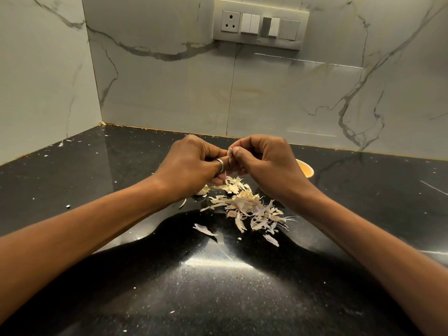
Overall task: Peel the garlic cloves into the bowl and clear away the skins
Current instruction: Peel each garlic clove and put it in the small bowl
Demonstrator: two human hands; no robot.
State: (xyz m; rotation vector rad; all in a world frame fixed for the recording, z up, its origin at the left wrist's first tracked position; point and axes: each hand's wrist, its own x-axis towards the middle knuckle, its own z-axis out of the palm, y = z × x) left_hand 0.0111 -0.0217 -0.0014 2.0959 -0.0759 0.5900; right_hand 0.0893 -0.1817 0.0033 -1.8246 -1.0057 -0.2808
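Note:
My left hand [191, 163], with a ring on the thumb, and my right hand [264, 158] meet above the black counter. Together they pinch a small pale garlic clove [229, 151], which is mostly hidden by the fingers. A heap of dry garlic skins [249, 207] lies on the counter just below the hands. Part of another pale clove [202, 190] shows under my left wrist. The small cream bowl [306, 168] stands behind my right hand, mostly hidden; its contents cannot be seen.
The glossy black counter [121, 180] ends at marble walls on the left and at the back, forming a corner. A switch and socket panel [260, 24] is mounted on the back wall. Tiny skin flecks dot the counter.

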